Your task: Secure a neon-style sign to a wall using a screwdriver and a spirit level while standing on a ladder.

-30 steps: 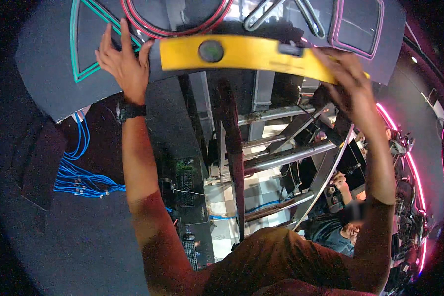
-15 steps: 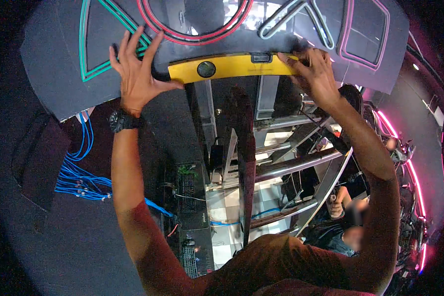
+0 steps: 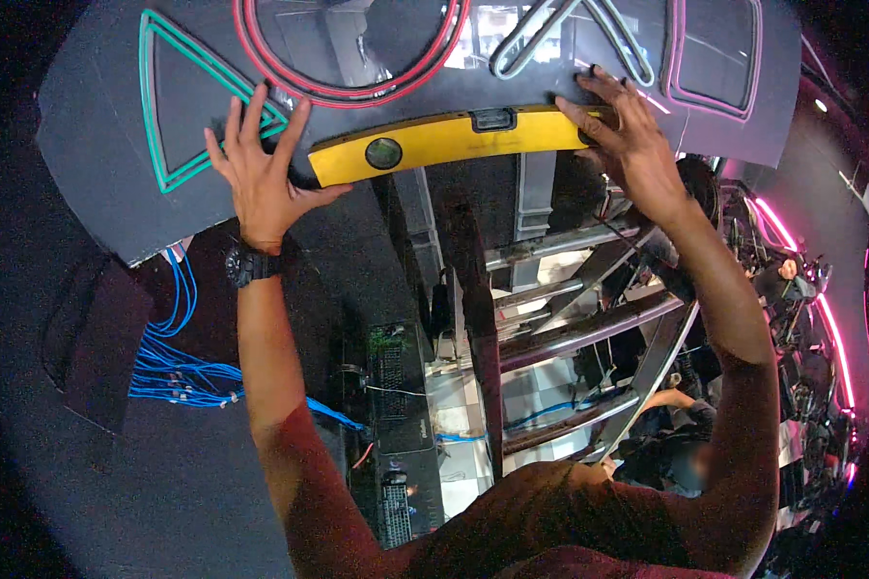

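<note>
A yellow spirit level [image 3: 434,145] lies against the lower part of a dark panel [image 3: 97,145], its left end lower in the picture than its middle. My left hand [image 3: 266,188] is spread on the panel beside the level's left end. Its fingertips reach the green triangle outline [image 3: 153,106], and its thumb touches the level's underside. At the other end my right hand [image 3: 637,145] grips the level, with some fingers over the top edge and against the panel. My right hand hides that end of the level.
Red circle [image 3: 343,96], white cross-like [image 3: 541,34] and pink square [image 3: 674,58] outlines line the panel. Blue cables [image 3: 188,372] hang at left. Below are a ladder [image 3: 589,333], a keyboard [image 3: 396,507] and a seated person [image 3: 666,449].
The view has shifted, so panel, level and hands appear displaced. The right hand's fingers have spread further over the panel. Both hands stay at the level's ends.
</note>
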A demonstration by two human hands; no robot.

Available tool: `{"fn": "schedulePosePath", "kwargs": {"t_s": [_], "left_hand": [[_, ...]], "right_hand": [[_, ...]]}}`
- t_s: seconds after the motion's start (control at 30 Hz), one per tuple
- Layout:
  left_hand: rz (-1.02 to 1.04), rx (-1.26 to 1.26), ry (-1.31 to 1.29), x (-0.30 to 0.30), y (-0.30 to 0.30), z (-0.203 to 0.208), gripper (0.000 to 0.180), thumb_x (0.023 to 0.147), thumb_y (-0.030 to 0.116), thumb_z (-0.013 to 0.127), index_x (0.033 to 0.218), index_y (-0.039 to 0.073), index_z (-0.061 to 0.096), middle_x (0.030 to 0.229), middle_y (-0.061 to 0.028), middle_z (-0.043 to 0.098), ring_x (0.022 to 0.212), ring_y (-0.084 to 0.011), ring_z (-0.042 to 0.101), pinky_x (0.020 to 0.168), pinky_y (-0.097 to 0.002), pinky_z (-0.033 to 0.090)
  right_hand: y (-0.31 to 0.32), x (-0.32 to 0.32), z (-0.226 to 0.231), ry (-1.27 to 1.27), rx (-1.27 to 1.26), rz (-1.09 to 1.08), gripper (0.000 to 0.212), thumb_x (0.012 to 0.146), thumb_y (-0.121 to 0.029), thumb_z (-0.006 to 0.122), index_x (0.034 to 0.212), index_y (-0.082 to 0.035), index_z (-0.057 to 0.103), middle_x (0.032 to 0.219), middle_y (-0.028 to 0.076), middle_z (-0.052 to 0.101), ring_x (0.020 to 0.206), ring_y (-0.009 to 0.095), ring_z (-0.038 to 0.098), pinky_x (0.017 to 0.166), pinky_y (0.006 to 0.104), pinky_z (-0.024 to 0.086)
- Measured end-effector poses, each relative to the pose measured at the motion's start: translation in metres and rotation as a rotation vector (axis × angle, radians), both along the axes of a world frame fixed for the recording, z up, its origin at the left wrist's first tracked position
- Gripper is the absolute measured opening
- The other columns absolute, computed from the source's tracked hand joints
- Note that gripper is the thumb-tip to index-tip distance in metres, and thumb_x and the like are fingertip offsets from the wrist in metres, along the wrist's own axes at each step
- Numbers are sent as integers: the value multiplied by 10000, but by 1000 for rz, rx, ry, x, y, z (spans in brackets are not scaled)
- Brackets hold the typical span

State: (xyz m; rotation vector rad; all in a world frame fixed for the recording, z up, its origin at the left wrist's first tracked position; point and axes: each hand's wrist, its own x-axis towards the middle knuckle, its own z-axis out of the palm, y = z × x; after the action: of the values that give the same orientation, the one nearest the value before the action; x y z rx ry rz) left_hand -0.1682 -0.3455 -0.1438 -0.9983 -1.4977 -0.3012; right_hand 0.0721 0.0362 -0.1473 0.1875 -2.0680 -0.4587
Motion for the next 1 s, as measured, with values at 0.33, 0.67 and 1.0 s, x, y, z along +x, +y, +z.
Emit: {"fn": "schedulePosePath", "kwargs": {"t_s": [0.33, 0.67, 1.0], "left_hand": [[52, 2, 58, -6, 3, -6, 1095, 508, 727, 856, 1491, 348, 557, 1626, -57, 400, 1471, -402, 338, 1208, -640, 149], [41, 19, 98, -17, 2, -6, 1059, 544, 771, 811, 1494, 386, 546, 1631, -14, 396, 1492, -359, 342, 1185, -645, 164], [24, 30, 129, -20, 5, -14, 1017, 564, 758, 825, 1488, 452, 531, 1650, -8, 372, 1508, -352, 319, 1160, -669, 142]], "right_hand": [[19, 3, -4, -36, 38, 44, 773, 859, -148, 729, 1562, -276, 434, 1619, -3, 416, 1517, 262, 359, 1262, 499, 308], [18, -6, -5, 1, 23, 77, 728, 826, -99, 749, 1500, -258, 524, 1584, 13, 469, 1473, 292, 426, 1228, 492, 370], [9, 3, 1, -95, 56, 4, 721, 920, -131, 752, 1561, -195, 429, 1613, 107, 410, 1504, 355, 364, 1197, 474, 387]]}}
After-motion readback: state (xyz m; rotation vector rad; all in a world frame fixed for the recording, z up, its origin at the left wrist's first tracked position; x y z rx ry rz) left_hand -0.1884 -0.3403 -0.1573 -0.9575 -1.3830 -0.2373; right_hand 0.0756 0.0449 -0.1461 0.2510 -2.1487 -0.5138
